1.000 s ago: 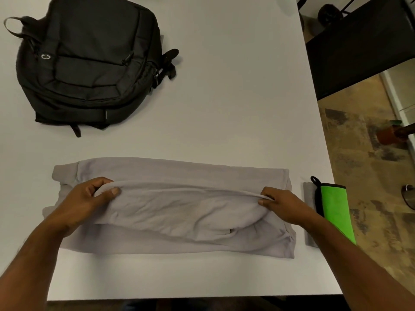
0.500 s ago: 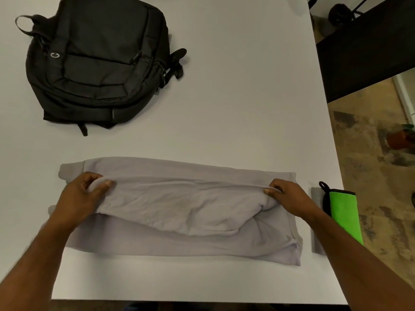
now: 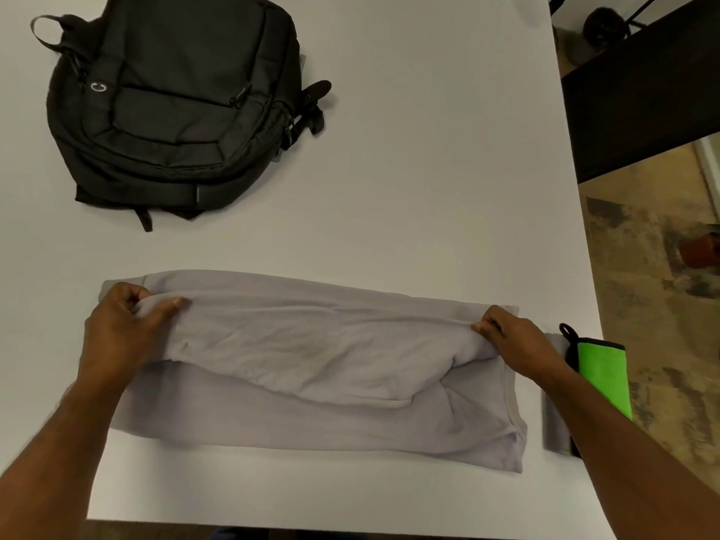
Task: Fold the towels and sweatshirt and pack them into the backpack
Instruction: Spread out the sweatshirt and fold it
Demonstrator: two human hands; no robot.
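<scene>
Sweatshirt (image 3: 311, 368) lies lengthwise along the near edge of the worktop (image 3: 428, 169), already folded into a long band w/ a top layer doubled over. Left hand (image 3: 120, 337) grips the fold's left end, thumb on top & fingers curled under the cloth; right hand (image 3: 510, 337) pinches the fold's right end between thumb & fingertips. Holding both ends at once prob. keeps the folded edge taut & straight so the layer lands even against the far hem, not skewed.

Green towel (image 3: 602, 378) sits folded near the right edge, stacked on a grey towel (image 3: 553, 418), just beside the sweatshirt's right end — parked out of the way, likely done. Backpack (image 3: 171, 107) lies flat near the far left corner, well apart from the cloth; looks zipped, can't tell for sure.

Room: broad bare stretch between sweatshirt & backpack, enough to carry the fold further away from the near edge. Little margin on the near side & at the right edge, where the towels almost reach the drop-off.
</scene>
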